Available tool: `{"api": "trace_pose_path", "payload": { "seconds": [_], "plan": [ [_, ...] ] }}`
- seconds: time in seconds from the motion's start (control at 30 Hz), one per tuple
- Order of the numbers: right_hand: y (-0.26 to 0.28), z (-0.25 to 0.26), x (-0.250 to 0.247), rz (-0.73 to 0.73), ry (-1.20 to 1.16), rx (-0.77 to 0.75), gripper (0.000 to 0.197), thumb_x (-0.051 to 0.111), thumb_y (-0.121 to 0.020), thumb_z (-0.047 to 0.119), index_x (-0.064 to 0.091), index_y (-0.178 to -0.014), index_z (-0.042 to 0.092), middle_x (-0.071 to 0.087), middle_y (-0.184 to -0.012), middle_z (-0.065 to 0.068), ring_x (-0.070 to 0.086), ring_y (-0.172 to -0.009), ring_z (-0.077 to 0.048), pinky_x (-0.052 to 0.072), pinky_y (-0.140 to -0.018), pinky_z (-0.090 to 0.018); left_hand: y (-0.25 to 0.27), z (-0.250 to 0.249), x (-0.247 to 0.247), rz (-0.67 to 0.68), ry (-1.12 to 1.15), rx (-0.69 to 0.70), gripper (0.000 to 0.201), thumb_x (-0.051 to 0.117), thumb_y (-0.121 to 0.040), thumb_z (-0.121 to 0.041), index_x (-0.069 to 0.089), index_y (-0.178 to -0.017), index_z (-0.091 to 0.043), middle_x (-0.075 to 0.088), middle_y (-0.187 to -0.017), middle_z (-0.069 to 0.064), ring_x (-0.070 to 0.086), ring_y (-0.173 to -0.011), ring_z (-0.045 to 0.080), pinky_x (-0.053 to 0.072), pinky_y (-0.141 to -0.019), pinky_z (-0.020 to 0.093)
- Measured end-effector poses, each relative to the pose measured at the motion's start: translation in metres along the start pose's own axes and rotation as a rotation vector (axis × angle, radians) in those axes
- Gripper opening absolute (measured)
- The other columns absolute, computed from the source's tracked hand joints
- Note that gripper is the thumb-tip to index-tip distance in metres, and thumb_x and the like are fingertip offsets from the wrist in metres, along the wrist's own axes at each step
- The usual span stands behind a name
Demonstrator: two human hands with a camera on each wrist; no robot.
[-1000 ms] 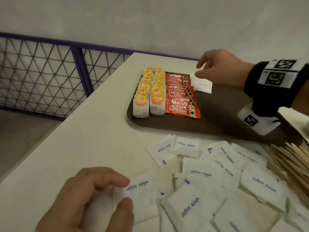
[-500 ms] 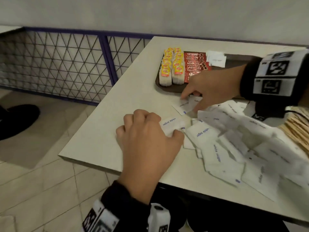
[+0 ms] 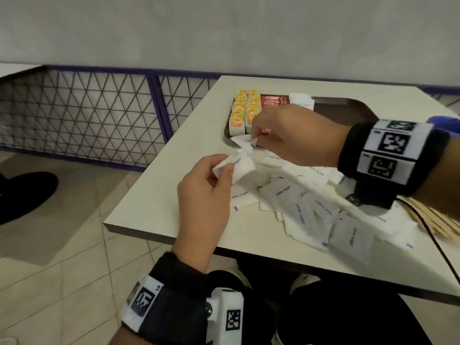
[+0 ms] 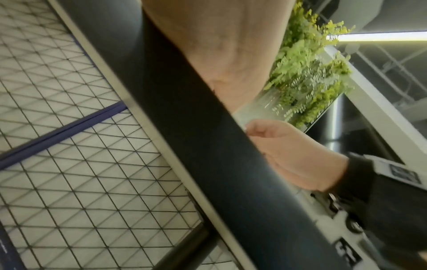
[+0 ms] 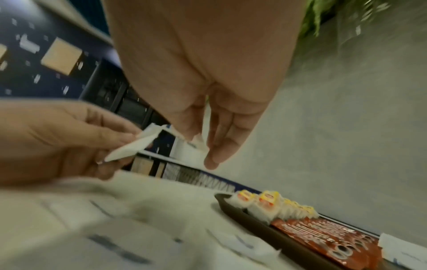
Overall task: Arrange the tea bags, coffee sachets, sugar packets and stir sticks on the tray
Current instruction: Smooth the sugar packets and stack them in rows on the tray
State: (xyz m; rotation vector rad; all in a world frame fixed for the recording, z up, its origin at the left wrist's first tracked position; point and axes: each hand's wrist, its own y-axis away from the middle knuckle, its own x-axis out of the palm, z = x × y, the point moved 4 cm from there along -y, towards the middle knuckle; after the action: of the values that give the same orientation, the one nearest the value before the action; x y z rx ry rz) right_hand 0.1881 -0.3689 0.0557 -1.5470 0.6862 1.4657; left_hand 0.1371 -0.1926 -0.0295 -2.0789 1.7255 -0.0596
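White paper sugar packets (image 3: 301, 212) lie scattered over the near part of the beige table (image 3: 159, 192), in front of the brown tray (image 3: 348, 108). On the tray stand two rows of yellow-tagged tea bags (image 3: 245, 108), with red coffee sachets (image 3: 273, 100) beside them and a few sugar packets (image 3: 301, 99) next along. Above the table, the left hand (image 3: 204, 195) pinches one packet (image 3: 242, 165) between thumb and fingers. Close by, the right hand (image 3: 293, 135) pinches another packet (image 3: 242, 141), possibly two, since blur hides the edges. Wooden stir sticks (image 3: 440, 220) lie at the right edge.
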Motion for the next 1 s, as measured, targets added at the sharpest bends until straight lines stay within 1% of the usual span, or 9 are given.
{"api": "trace_pose_path", "payload": {
  "seconds": [0.1, 0.23, 0.33, 0.47, 0.57, 0.67, 0.73, 0.9, 1.0],
  "plan": [
    [0.052, 0.01, -0.02, -0.217, -0.343, 0.13, 0.006, 0.058, -0.1, 0.017, 0.063, -0.102, 0.017, 0.07, -0.087, 0.008, 0.07, -0.077, -0.005, 0.056, -0.07, -0.033, 0.014, -0.014, -0.006, 0.014, 0.302, -0.052, 0.018, 0.067, -0.096, -0.012, 0.069, -0.105, -0.027, 0.075, -0.084, -0.005, 0.07, -0.064, 0.01, 0.057, -0.063, 0.019],
    [0.123, 0.021, -0.009, -0.35, -0.574, 0.254, 0.009, 0.058, -0.095, 0.02, 0.058, -0.094, 0.029, 0.069, -0.112, 0.009, 0.075, -0.086, -0.007, 0.062, -0.075, -0.041, 0.028, -0.021, 0.013, 0.165, 0.382, -0.086, 0.025, 0.069, -0.094, -0.01, 0.067, -0.116, -0.021, 0.069, -0.069, 0.011, 0.068, -0.055, 0.017, 0.053, -0.053, 0.024],
    [0.151, 0.026, 0.016, -0.408, -0.461, 0.272, 0.015, 0.062, -0.09, 0.02, 0.057, -0.092, 0.034, 0.065, -0.111, 0.01, 0.069, -0.084, -0.006, 0.06, -0.072, -0.035, 0.038, -0.028, 0.035, 0.358, 0.349, -0.1, 0.029, 0.065, -0.097, -0.012, 0.065, -0.124, -0.025, 0.068, -0.069, 0.018, 0.071, -0.056, 0.022, 0.055, -0.056, 0.028],
    [0.163, 0.027, 0.045, -0.52, -0.348, 0.28, 0.013, 0.067, -0.089, 0.008, 0.065, -0.097, 0.019, 0.056, -0.101, 0.005, 0.058, -0.08, -0.011, 0.051, -0.072, -0.022, 0.041, -0.031, 0.042, 0.491, 0.36, -0.124, 0.025, 0.053, -0.103, -0.022, 0.068, -0.122, -0.016, 0.073, -0.083, 0.019, 0.073, -0.064, 0.028, 0.058, -0.058, 0.031],
    [0.166, 0.03, 0.054, -0.567, -0.317, 0.299, 0.013, 0.069, -0.089, 0.005, 0.068, -0.099, 0.013, 0.051, -0.099, 0.004, 0.05, -0.079, -0.008, 0.039, -0.072, -0.009, 0.042, -0.034, 0.045, 0.547, 0.343, -0.163, 0.033, 0.065, -0.092, -0.032, 0.069, -0.121, -0.017, 0.07, -0.086, 0.024, 0.075, -0.069, 0.031, 0.063, -0.067, 0.039],
    [0.165, 0.033, 0.055, -0.567, -0.32, 0.266, 0.012, 0.069, -0.09, 0.006, 0.07, -0.101, 0.011, 0.05, -0.098, 0.002, 0.048, -0.08, -0.007, 0.037, -0.071, -0.01, 0.046, -0.032, 0.05, 0.578, 0.318, -0.183, 0.042, 0.077, -0.086, -0.01, 0.066, -0.126, -0.016, 0.078, -0.091, 0.007, 0.077, -0.073, 0.026, 0.063, -0.068, 0.038],
    [0.167, 0.033, 0.055, -0.58, -0.363, 0.24, 0.015, 0.071, -0.09, 0.009, 0.071, -0.105, 0.011, 0.05, -0.098, 0.003, 0.048, -0.08, -0.005, 0.037, -0.071, -0.01, 0.046, -0.03, 0.051, 0.576, 0.328, -0.181, 0.045, 0.075, -0.086, -0.001, 0.065, -0.128, -0.013, 0.079, -0.097, 0.005, 0.077, -0.076, 0.026, 0.063, -0.068, 0.034],
    [0.174, 0.02, 0.051, -0.672, -0.732, 0.41, 0.036, 0.074, -0.09, 0.038, 0.064, -0.121, 0.024, 0.064, -0.096, 0.01, 0.065, -0.071, -0.015, 0.056, -0.065, -0.034, 0.043, -0.031, 0.045, 0.554, 0.419, -0.185, 0.045, 0.069, -0.088, 0.007, 0.062, -0.129, -0.009, 0.078, -0.098, 0.013, 0.076, -0.075, 0.032, 0.061, -0.065, 0.03],
    [0.171, 0.015, 0.058, -0.599, -0.987, 0.468, 0.051, 0.079, -0.085, 0.032, 0.059, -0.131, 0.025, 0.07, -0.089, 0.004, 0.07, -0.065, -0.023, 0.06, -0.062, -0.049, 0.042, -0.032, 0.045, 0.574, 0.407, -0.176, 0.046, 0.069, -0.088, 0.006, 0.061, -0.13, -0.011, 0.078, -0.097, 0.014, 0.075, -0.071, 0.03, 0.06, -0.064, 0.029]
  ]
}}
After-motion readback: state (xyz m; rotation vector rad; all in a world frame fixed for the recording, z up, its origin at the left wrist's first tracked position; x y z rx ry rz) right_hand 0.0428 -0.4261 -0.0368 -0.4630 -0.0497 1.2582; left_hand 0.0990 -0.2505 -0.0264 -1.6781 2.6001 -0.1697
